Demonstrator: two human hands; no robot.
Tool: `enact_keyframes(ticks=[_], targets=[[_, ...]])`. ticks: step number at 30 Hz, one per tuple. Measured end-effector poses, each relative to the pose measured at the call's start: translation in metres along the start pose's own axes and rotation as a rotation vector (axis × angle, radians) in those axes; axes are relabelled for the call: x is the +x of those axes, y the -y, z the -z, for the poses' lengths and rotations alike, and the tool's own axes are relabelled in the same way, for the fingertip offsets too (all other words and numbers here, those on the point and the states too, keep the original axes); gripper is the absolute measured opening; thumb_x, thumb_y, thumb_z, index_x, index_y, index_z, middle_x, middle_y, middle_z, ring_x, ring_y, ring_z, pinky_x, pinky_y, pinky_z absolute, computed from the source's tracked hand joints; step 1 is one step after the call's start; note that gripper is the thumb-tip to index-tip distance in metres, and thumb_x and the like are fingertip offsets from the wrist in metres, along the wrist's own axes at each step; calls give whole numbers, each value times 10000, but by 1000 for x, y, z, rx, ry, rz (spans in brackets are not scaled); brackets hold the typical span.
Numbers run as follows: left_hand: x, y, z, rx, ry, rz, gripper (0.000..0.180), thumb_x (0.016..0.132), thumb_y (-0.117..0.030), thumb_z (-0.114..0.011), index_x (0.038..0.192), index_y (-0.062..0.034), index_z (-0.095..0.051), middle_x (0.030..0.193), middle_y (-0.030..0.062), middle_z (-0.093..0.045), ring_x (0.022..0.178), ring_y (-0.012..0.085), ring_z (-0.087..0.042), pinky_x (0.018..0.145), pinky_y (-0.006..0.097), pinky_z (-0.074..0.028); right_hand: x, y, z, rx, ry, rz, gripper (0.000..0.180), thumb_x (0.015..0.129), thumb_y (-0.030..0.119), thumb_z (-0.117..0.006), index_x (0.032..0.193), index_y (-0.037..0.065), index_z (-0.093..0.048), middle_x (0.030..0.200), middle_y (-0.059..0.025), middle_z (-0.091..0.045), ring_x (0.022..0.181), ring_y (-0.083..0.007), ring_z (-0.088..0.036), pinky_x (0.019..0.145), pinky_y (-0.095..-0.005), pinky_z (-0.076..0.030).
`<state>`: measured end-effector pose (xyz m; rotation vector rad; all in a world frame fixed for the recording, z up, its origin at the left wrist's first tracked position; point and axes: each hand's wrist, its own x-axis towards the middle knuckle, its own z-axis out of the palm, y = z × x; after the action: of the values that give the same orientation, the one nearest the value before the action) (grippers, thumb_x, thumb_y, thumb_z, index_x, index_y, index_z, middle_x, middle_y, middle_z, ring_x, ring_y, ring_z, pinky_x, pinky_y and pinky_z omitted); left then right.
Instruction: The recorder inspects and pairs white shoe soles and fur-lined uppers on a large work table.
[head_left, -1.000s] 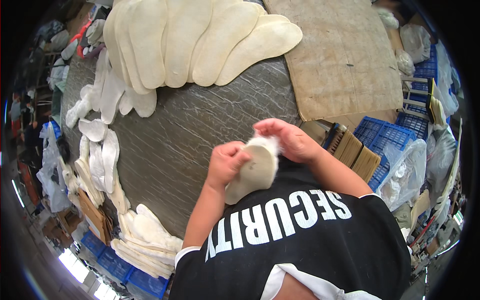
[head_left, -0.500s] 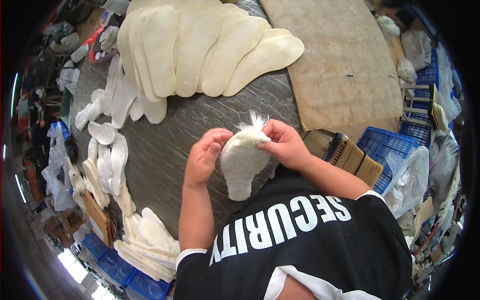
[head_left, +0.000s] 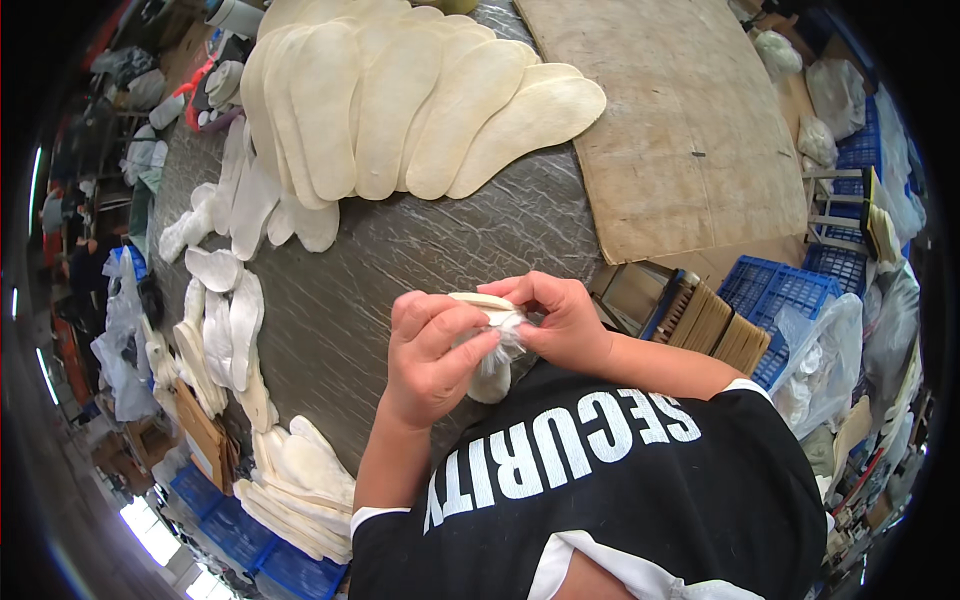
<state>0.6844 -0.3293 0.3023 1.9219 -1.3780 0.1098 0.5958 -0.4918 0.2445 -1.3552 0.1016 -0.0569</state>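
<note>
Both my hands grip a cream-white insole [head_left: 490, 385] above the dark table, close to my body. My left hand [head_left: 428, 355] is closed on its left side, with thumb and fingers pinching near the top. From the right, my right hand [head_left: 560, 318] pinches the same upper end. Between the fingertips a tuft of loose white fibre [head_left: 507, 345] sticks out. The rounded lower end hangs below my hands, and the middle is mostly hidden by fingers and fluff. On the table beyond lies a fanned stack of cream insoles [head_left: 395, 110].
White fuzzy insoles [head_left: 235, 320] lie along the table's left side, with another pile [head_left: 295, 490] at the near left. A brown board [head_left: 690, 130] covers the far right. Blue crates [head_left: 775, 290] and plastic bags [head_left: 825, 350] stand beyond the right edge.
My left hand has come in from beside the insole and now grips it. The insole's top has tipped toward me, and the tuft now hangs down between my hands.
</note>
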Motion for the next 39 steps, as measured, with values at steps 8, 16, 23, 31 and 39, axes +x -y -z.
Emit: enact_keyframes(ticks=[8,16,23,31,39], targets=[[-5,-2,2,-27,24,204,325,568,-19,-726,869,-73,-615,879,41,-603,801,230,-554,720,372,-414,-2,2,2,-157,53,102,183,771,-45,-639,942,2,-594,1086,-148,-663,904,-147,-652,769,-269,-527],[2,-3,1,65,37,17,272,596,23,-691,831,-36,-566,828,74,-577,748,249,-553,682,382,-437,-3,6,0,-304,171,-64,216,727,-34,-675,925,28,-616,842,-54,-682,768,-115,-641,678,-247,-505],[2,3,-18,-118,-78,157,236,629,73,-673,803,-32,-553,788,94,-578,679,283,-550,572,345,-450,-8,-4,0,-56,197,-275,128,784,19,-679,884,33,-601,755,18,-599,703,-40,-530,628,-231,-453],[-2,-3,-30,-695,-216,720,292,688,-13,-772,927,-16,-606,845,37,-607,733,126,-545,707,261,-477,-10,-1,-3,237,101,-319,79,862,88,-635,899,21,-618,815,10,-610,770,-49,-523,689,-229,-447],[-20,-9,-16,-609,2,791,344,660,-88,-814,929,23,-632,844,54,-605,759,130,-564,720,265,-475,-19,-7,0,214,41,-183,94,864,63,-625,948,22,-632,855,11,-636,776,-38,-535,685,-233,-453]])
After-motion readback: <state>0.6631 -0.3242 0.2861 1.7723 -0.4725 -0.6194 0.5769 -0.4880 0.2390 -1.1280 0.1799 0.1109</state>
